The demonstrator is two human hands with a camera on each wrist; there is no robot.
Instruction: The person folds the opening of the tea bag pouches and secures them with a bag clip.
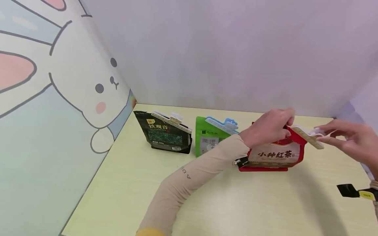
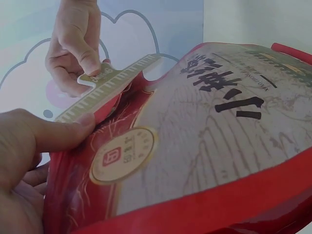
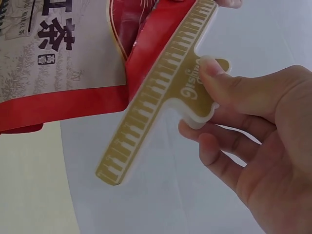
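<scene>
A red tea bag [image 1: 276, 154] with a pale printed front stands at the right of the table, its top folded over. My left hand [image 1: 267, 127] grips the folded top, the thumb lying along it in the left wrist view. Between thumb and fingers my right hand [image 3: 253, 126] pinches the handle of a gold and white bag clip [image 3: 158, 87] with a piano-key pattern. The clip's long bar lies aslant across the bag's top corner. In the left wrist view the clip's near end touches the left thumb [image 2: 63, 134].
Left of the red bag stands a green tea bag [image 1: 203, 131] with a blue clip [image 1: 222, 124], partly behind my left forearm. Farther left is a black tea bag [image 1: 165, 136] with a white-and-gold clip [image 1: 172, 121]. Walls border the table [image 1: 118, 190] at the back and left.
</scene>
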